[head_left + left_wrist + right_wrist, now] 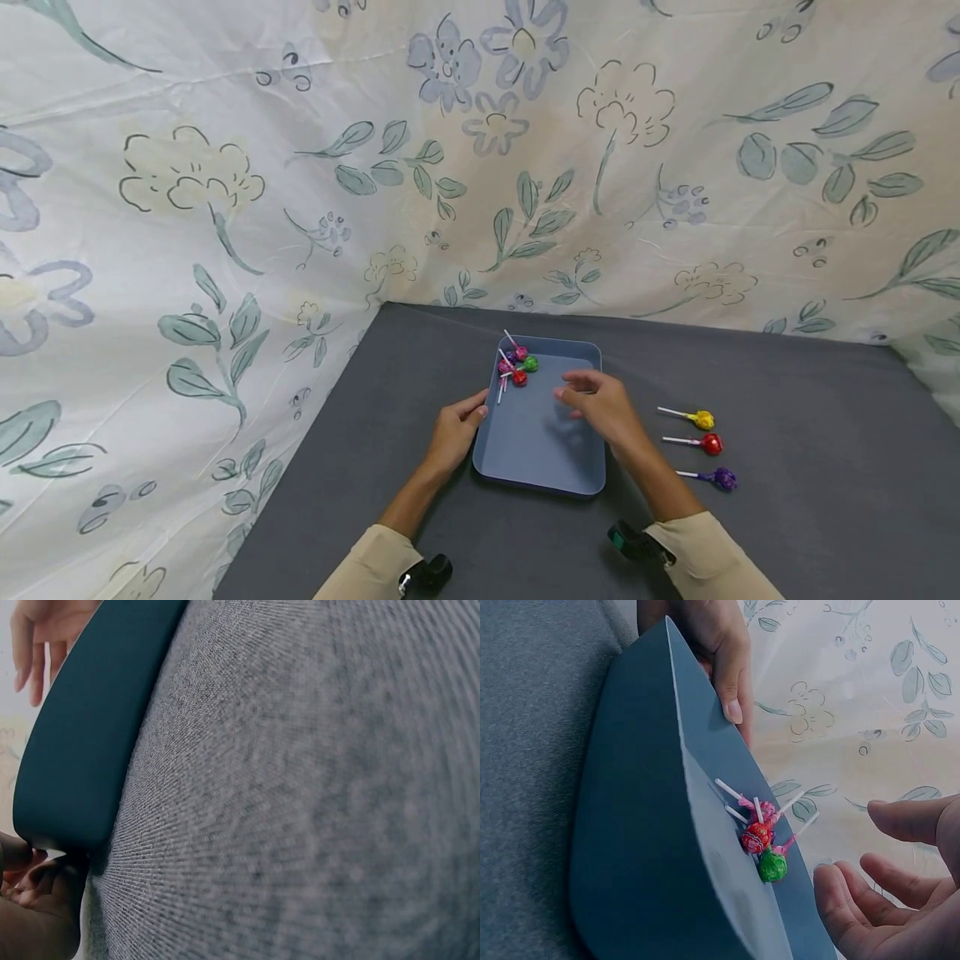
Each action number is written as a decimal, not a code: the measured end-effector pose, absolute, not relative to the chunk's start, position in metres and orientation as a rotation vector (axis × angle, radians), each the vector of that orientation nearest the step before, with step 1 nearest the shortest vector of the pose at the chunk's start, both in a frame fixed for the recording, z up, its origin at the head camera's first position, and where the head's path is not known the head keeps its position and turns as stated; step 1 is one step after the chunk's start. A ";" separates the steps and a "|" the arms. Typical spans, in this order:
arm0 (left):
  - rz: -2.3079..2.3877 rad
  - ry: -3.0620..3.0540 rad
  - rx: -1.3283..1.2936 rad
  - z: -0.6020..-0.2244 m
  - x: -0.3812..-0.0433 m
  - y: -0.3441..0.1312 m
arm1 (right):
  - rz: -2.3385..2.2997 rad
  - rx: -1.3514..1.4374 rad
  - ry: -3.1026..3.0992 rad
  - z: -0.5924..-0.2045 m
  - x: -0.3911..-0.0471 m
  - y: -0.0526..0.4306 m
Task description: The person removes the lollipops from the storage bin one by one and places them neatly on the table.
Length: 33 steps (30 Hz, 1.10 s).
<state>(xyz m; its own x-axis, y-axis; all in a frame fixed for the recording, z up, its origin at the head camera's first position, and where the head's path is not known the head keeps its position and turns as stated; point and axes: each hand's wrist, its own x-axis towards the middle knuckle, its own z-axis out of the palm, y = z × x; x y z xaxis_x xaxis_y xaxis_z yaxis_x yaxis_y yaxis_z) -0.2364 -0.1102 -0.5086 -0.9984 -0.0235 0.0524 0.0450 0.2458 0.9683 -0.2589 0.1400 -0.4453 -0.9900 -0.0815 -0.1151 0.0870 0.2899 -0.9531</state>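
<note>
Right hand (603,404), bare and empty, hangs above the right edge of a shallow, blue-grey rectangular tray with a raised rim (543,433), its fingers loosely bent and a moderate gap between thumb and fingertips. Left hand (452,429), also bare, grips the tray's left edge near its middle.

Behind everything, a pale fabric hanging printed with blue flowers and green leaves (322,108) meets the far edge of the worktop, which has a dark grey cloth surface (817,450). On its left half lies the tray.

Bunched in the tray's far left corner are at least five wrapped, ball-shaped lollipops on white sticks: a pink one (522,353), a partly hidden purple one (512,357), a second pink one (504,367), a green one (531,364) and a red one (519,378). Their sticks point in several directions.

Between the tray's right edge and the worktop's right edge, three more form a row, sticks towards the tray: a yellow lollipop (703,419) farthest off, a bright red lollipop (712,443) in the middle, a dark purple lollipop (724,478) nearest the worktop's near edge.

Likely trouble: the right forearm is just beside the dark purple lollipop's stick, so a sideways sweep could roll it away. Fingers catching the crossed sticks might flip a lollipop over the rim, and an uneven pull on the left edge might slide or tip the tray.
</note>
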 end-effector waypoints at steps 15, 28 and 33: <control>-1.899 -2.431 -0.020 -0.511 -0.236 -0.113 | -1.796 0.024 2.427 -0.451 -0.275 0.127; -1.928 -2.405 -0.051 -0.509 -0.233 -0.114 | -1.783 0.039 2.463 -0.449 -0.288 0.119; -1.926 -2.401 -0.060 -0.510 -0.234 -0.114 | -1.768 0.029 2.483 -0.450 -0.295 0.117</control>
<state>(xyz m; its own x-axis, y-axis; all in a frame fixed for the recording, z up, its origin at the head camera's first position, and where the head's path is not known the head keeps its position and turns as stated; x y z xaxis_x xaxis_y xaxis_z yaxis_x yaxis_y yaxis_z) -0.2336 -0.1139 -0.5103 -0.9973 -0.0089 0.0736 0.0699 0.2170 0.9737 -0.2949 0.1166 -0.4502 -0.9955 -0.0384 -0.0867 0.0694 0.3282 -0.9420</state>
